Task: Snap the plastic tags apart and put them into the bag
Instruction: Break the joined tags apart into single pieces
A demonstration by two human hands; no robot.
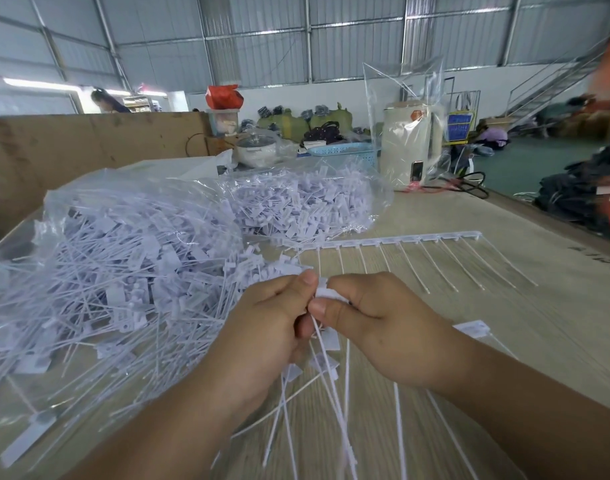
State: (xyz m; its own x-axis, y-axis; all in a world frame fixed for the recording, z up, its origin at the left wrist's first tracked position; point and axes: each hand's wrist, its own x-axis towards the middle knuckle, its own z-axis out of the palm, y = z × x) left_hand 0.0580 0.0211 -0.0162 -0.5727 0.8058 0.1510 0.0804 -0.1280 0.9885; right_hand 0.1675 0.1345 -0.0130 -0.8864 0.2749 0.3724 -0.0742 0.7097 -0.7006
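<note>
Heads of the pinched tags (326, 294) mostly hidden between both hands (331, 323), strap ends cut off below.

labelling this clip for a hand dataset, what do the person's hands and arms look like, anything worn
Both are bare: no gloves, sleeves, rings, watch or bands on the left hand or right hand, nor on the forearms as far as the frame shows. Fingernails are short and unpainted. No markings are visible.

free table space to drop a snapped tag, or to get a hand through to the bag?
Bare table lies right of the right hand, below the uncut tag strip. A second bare patch runs between that strip and the cream appliance. Left is crowded: the open bag spills loose tags right up to the left hand.
</note>
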